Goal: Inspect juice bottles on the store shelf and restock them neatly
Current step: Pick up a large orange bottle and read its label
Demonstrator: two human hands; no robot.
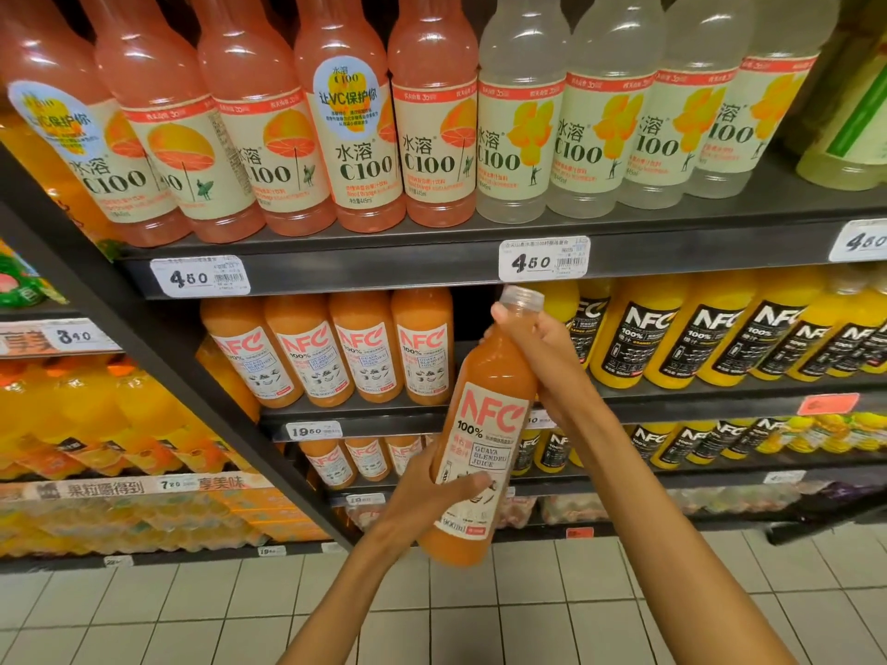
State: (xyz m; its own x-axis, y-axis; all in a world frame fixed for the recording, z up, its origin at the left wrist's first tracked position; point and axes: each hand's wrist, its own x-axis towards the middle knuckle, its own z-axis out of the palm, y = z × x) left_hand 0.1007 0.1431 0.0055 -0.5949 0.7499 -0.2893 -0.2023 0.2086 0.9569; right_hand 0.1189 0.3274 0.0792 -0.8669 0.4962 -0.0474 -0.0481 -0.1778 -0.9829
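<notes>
The inspecting step looks to be in hand: one bottle is off the shelf and held up, label toward the camera. On the left of the middle shelf stands a row of four orange guava-juice bottles with white NFC labels (pixel 331 350), and just right of them is a dark empty slot (pixel 473 312). The left hand (pixel 432 496) wraps its fingers and thumb around the lower body of the tall orange plastic guava-juice bottle with a clear cap (pixel 485 424), which tilts slightly, cap up and to the right, in front of the shelf edge and apart from the row. The right hand (pixel 537 338) grips the bottle's neck and shoulder just under the cap. Its white label reads "NFC 100% Guava Blended Juice"; the bottle appears full and undented, the cap seated. Further right stand yellow orange-juice bottles with black NFC labels (pixel 696 343). The next move likely calls for bringing the bottle upright and sliding it into the gap, label forward, without knocking its neighbours.
</notes>
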